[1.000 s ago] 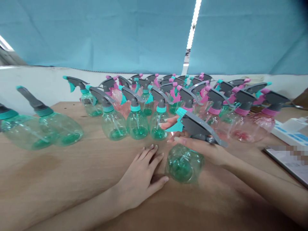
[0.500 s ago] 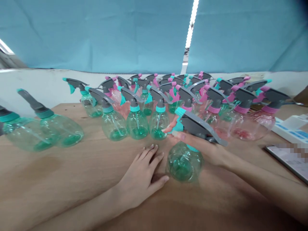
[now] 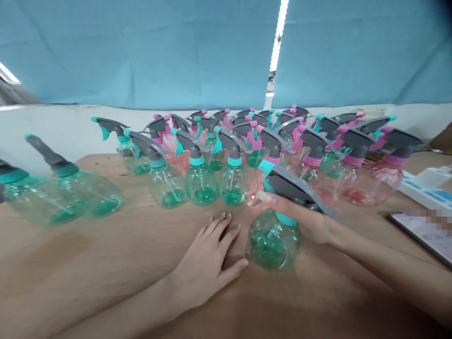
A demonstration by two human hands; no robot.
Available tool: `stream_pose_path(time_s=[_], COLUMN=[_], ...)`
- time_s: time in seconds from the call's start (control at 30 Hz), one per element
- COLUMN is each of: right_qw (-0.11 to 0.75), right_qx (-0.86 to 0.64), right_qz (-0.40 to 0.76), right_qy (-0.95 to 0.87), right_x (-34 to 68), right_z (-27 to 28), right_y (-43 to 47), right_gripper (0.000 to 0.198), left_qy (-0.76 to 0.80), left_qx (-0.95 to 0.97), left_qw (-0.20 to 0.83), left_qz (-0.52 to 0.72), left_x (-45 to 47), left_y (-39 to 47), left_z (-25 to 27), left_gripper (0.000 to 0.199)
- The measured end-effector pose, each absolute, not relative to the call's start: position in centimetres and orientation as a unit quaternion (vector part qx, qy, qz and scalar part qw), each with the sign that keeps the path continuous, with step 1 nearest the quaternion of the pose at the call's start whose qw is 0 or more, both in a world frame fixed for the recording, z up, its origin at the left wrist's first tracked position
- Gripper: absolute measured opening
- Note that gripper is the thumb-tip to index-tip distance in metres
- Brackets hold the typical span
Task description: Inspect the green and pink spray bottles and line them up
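Note:
My right hand point(image 3: 294, 209) is wrapped round the neck and trigger of a green spray bottle point(image 3: 270, 242) with a grey and turquoise head. That bottle tilts a little, its nozzle facing left; whether its base touches the table I cannot tell. Just left of it, my left hand point(image 3: 212, 259) lies flat on the wooden table point(image 3: 116, 268), fingers spread and holding nothing. Beyond my fingertips stand green spray bottles with turquoise collars, among them a near one point(image 3: 233, 186).
Many green and pink spray bottles crowd the back, a pink one point(image 3: 374, 186) at the right. Two green bottles point(image 3: 90, 193) stand at the left. A phone point(image 3: 420, 235) and a white-and-blue power strip point(image 3: 427, 190) lie at the right edge. A blue cloth point(image 3: 158, 52) hangs behind.
My right hand's fingers have drawn in closer at the trigger, and the held bottle has shifted slightly right and down. My left hand stays put.

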State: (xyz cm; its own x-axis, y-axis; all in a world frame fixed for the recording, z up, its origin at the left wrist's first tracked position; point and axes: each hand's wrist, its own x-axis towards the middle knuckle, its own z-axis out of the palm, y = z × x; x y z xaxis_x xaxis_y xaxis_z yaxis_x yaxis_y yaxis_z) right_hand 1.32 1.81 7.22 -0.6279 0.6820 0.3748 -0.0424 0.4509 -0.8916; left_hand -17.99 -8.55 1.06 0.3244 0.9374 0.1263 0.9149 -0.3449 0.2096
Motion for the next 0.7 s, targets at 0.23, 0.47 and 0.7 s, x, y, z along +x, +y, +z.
stream_pose_path(time_s=[0.23, 0.47, 0.7], right_qw=[0.357, 0.347, 0.351], right_qx=[-0.199, -0.197, -0.181], right_qz=[0.499, 0.525, 0.535], right_qy=[-0.764, -0.752, -0.747], right_x=[0.93, 0.99, 1.01], right_z=[7.19, 7.22, 6.73], right_y=[1.79, 1.72, 2.07], right_gripper=[0.019, 0.024, 0.018], left_qy=[0.573, 0.573, 0.570], left_qx=[0.811, 0.812, 0.814], left_qw=[0.061, 0.059, 0.059], left_qz=[0.099, 0.095, 0.093], left_x=[-17.91, -17.88, -17.96], left_y=[-8.41, -8.48, -8.47], left_z=[1.24, 1.34, 1.23], left_gripper=[0.059, 0.058, 0.059])
